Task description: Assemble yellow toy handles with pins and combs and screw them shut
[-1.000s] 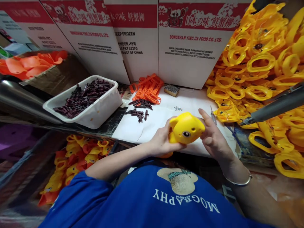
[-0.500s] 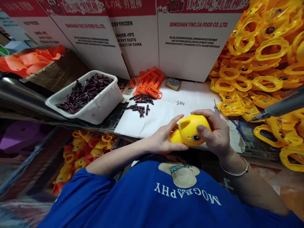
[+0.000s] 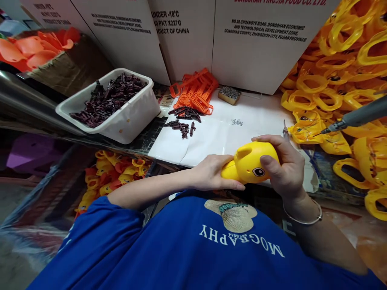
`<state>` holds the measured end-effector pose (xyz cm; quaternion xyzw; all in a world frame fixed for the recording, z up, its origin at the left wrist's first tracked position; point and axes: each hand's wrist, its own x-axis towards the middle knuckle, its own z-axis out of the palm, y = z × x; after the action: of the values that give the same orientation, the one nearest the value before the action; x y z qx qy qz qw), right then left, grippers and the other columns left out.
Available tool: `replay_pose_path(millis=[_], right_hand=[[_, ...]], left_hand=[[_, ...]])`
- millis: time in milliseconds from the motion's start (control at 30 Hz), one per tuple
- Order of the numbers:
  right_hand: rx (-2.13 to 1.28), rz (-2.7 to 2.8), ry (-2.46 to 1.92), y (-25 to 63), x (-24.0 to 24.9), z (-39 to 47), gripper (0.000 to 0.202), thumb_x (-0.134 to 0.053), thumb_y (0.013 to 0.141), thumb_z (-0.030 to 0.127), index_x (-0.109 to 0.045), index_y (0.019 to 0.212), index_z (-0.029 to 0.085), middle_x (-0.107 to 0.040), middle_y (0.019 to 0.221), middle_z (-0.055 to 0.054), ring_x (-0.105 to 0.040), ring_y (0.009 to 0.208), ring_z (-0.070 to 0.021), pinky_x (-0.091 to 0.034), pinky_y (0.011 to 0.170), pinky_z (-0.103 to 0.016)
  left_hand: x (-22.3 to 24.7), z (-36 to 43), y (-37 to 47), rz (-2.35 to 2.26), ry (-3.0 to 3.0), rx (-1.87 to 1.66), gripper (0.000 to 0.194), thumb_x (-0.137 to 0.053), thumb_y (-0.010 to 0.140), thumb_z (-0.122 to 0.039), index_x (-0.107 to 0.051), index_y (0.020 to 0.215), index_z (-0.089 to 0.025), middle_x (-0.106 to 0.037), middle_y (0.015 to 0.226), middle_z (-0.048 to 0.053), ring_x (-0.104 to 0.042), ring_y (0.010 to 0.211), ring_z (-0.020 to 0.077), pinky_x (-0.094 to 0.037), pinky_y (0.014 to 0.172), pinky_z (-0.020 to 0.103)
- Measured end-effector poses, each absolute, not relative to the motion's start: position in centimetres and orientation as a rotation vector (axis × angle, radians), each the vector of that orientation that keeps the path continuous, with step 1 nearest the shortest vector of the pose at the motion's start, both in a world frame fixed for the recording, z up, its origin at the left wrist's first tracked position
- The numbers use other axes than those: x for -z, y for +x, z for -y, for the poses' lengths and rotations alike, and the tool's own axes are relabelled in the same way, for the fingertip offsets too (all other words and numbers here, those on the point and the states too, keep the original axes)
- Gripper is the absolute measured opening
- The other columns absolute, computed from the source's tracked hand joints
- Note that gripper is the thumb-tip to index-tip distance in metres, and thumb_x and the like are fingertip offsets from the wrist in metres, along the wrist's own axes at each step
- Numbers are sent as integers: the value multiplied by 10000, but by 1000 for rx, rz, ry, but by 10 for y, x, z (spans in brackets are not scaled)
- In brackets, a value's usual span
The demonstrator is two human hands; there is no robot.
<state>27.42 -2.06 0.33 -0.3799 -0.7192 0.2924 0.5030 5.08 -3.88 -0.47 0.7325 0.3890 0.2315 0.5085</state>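
Both my hands hold a yellow plastic animal-shaped toy (image 3: 250, 161) in front of my chest. Around its narrower left end my left hand (image 3: 214, 173) is wrapped, thumb along the lower side. My right hand (image 3: 287, 165) grips the rounded head, with the thumb near a printed eye. Beyond the toy, dark purple small parts (image 3: 183, 123) and orange frames (image 3: 198, 90) lie on a white sheet (image 3: 202, 141), beside a small block (image 3: 229, 95) with a speckled top.
A white tub (image 3: 130, 123) of dark parts stands left, near a box (image 3: 69, 64) of orange pieces. Yellow parts (image 3: 326, 96) are heaped right, with a power screwdriver (image 3: 359, 117) in front. Cardboard boxes (image 3: 250, 52) form the back wall. Toys (image 3: 111, 173) lie below the bench.
The camera view has shifted, so the bench items appear higher in the frame. The toy stays in both hands, with little change in grip.
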Motion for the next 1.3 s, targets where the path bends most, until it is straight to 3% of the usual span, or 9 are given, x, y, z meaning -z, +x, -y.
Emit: replay_pose_path(millis=[133,300,433,633,800,1000,1100,1200,1300], right_hand=[[-735,1750,-870,278,2,22,395,-733,893,532,-732,1172,252,-753,1114,-80,-706,950,-242,-561,796,-371],[-697,1686,-882,282,8,23,397,-707,899,552,-732,1169,262,-763,1112,-82,-716,968,-260,-576,799,-392],[-651,1696,-876,284,8,26,422,-690,890,595,-718,1180,289,-764,1119,-89,-718,993,-294,-592,818,-449],[-693,1686,-905,281,9,30,415,-664,899,610,-708,1169,297,-751,1136,-94,-718,1022,-304,-601,853,-480],[-742,1687,-947,274,9,25,442,-675,888,620,-706,1145,262,-754,1119,-104,-719,983,-287,-596,823,-445],[-761,1705,-938,267,1,17,428,-715,869,610,-729,1079,237,-763,1026,-90,-717,887,-252,-589,752,-392],[-759,1719,-932,259,-3,11,406,-726,875,584,-733,1077,231,-763,1032,-75,-720,885,-227,-588,772,-371],[-740,1763,-979,245,-14,0,453,-703,883,627,-731,1069,215,-763,1039,-71,-721,905,-221,-593,827,-381],[-761,1847,-968,235,-32,-14,611,-635,877,753,-716,1165,220,-754,1140,-90,-721,1032,-250,-593,926,-424]], left_hand=[[7,35,47,-969,1655,-555,814,-927,635,-579,-602,1265,-179,-714,1129,88,-667,1010,282,-544,854,391],[-1,32,35,-713,1569,-397,674,-806,837,-440,-555,1394,-154,-715,1191,103,-673,1056,248,-537,919,373],[-3,36,32,-718,1500,-450,663,-817,825,-398,-594,1393,-138,-732,1126,86,-682,985,225,-543,869,342],[-5,39,35,-744,1604,-485,586,-820,813,-457,-667,1290,-154,-750,982,55,-686,852,212,-526,773,316],[-5,38,42,-894,1768,-466,547,-823,771,-586,-681,1076,-155,-723,913,62,-653,791,217,-500,704,308],[4,40,43,-962,1719,-523,619,-819,759,-609,-691,1153,-148,-734,926,57,-664,804,223,-518,723,320],[6,38,43,-922,1657,-549,629,-834,763,-563,-665,1202,-146,-745,1050,90,-691,936,262,-557,812,365],[6,31,49,-948,1523,-784,823,-926,660,-498,-572,1319,-154,-706,1245,145,-673,1140,328,-570,928,428],[5,20,50,-945,1293,-1023,887,-987,553,-466,-584,1281,-160,-723,1218,133,-694,1137,332,-575,957,433]])
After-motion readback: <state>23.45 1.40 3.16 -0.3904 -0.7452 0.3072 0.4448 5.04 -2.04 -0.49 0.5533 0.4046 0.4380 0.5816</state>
